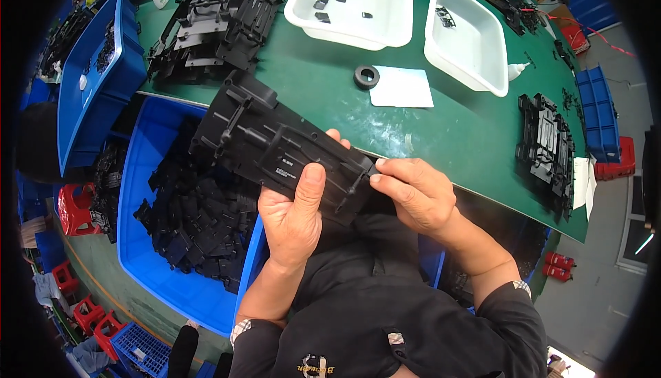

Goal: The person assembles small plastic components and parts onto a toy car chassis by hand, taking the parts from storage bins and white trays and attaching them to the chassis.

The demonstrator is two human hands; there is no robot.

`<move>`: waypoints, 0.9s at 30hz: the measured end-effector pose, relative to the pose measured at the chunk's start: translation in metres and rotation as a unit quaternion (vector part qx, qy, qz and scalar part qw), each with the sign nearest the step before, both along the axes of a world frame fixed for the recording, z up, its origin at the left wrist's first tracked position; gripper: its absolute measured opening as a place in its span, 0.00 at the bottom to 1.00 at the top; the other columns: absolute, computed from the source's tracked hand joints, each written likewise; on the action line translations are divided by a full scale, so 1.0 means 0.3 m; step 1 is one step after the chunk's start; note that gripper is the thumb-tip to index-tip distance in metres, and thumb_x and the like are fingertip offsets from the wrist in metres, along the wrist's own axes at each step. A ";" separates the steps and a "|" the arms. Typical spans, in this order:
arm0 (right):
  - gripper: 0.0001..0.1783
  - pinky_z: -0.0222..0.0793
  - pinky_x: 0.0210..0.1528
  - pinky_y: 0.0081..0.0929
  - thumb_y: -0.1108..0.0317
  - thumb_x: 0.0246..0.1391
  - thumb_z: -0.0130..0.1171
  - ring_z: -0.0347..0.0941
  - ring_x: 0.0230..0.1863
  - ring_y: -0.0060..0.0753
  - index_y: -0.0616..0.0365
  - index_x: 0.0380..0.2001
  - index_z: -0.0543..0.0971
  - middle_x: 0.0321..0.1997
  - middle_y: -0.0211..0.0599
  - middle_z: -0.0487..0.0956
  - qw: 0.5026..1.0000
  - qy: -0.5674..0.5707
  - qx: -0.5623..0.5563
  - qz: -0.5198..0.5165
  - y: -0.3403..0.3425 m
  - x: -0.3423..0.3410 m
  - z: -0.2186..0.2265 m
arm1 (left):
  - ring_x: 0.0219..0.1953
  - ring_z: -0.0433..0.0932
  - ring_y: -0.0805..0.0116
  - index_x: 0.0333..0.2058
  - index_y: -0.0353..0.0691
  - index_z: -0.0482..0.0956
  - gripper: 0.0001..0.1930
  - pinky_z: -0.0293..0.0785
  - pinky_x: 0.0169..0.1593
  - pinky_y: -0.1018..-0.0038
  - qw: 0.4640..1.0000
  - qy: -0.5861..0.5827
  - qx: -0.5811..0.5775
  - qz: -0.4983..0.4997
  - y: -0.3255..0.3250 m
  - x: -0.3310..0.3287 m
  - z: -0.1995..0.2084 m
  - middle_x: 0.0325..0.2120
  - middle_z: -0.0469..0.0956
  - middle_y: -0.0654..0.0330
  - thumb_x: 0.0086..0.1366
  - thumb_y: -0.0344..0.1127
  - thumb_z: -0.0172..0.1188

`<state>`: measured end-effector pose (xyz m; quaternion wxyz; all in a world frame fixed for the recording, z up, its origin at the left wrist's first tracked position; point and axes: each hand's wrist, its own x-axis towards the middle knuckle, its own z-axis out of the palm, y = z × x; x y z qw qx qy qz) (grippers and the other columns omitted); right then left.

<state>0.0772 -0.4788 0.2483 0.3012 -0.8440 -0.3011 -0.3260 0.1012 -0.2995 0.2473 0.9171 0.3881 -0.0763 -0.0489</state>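
My left hand (295, 216) is closed round a long black molded plastic part (282, 147), thumb on its face and fingertips showing past the far edge. The part is tilted, with raised ribs and small pale print. At its right end, the thumb and forefinger of my right hand (416, 192) pinch the corner. Whether a smaller piece sits between those fingertips is hidden. Below the part's left end stands a blue bin (131, 230) filled with many flat black plastic pieces (200, 213).
On the green table (330, 116) stand two white tubs (379, 37) with a few small black pieces. A black ring (366, 76) lies by white paper (401, 87). Stacked black parts (220, 23) are at far left, more black parts (547, 144) at right. A blue tray (86, 113) leans left.
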 end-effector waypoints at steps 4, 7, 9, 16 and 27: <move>0.15 0.74 0.30 0.25 0.85 0.38 0.63 0.77 0.28 0.39 0.63 0.33 0.79 0.34 0.46 0.79 0.998 0.063 0.027 0.000 -0.001 0.016 0.045 | 0.47 0.76 0.59 0.50 0.31 0.68 0.15 0.71 0.55 0.63 0.999 0.050 -0.006 0.015 0.011 0.022 -0.001 0.47 0.74 0.48 0.65 0.26 0.52; 0.10 0.73 0.33 0.24 0.83 0.43 0.61 0.78 0.29 0.37 0.60 0.32 0.79 0.33 0.43 0.80 0.989 0.129 0.058 -0.052 -0.041 0.088 0.113 | 0.47 0.76 0.58 0.51 0.31 0.67 0.15 0.70 0.55 0.63 0.997 0.063 0.004 0.037 0.039 0.038 -0.035 0.46 0.74 0.49 0.65 0.27 0.52; 0.09 0.72 0.30 0.25 0.83 0.42 0.60 0.77 0.28 0.35 0.63 0.31 0.79 0.28 0.41 0.79 0.991 0.092 0.052 -0.083 -0.078 0.221 0.169 | 0.47 0.75 0.58 0.51 0.31 0.67 0.15 0.70 0.55 0.62 0.996 0.085 0.004 0.041 0.051 0.043 -0.051 0.46 0.74 0.49 0.65 0.27 0.52; 0.09 0.73 0.40 0.38 0.72 0.40 0.58 0.77 0.34 0.53 0.65 0.27 0.81 0.30 0.55 0.79 0.905 0.296 -0.170 -0.254 -0.155 0.784 0.096 | 0.47 0.76 0.60 0.49 0.31 0.71 0.14 0.70 0.55 0.64 0.994 0.104 0.005 0.028 0.066 0.056 -0.063 0.46 0.75 0.50 0.65 0.27 0.52; 0.10 0.73 0.41 0.42 0.78 0.39 0.49 0.76 0.35 0.57 0.69 0.24 0.79 0.30 0.62 0.78 0.854 0.294 -0.333 -0.269 -0.128 0.896 0.047 | 0.46 0.76 0.61 0.48 0.31 0.72 0.13 0.70 0.54 0.66 0.995 0.094 0.007 0.034 0.086 0.061 -0.075 0.45 0.76 0.51 0.65 0.27 0.53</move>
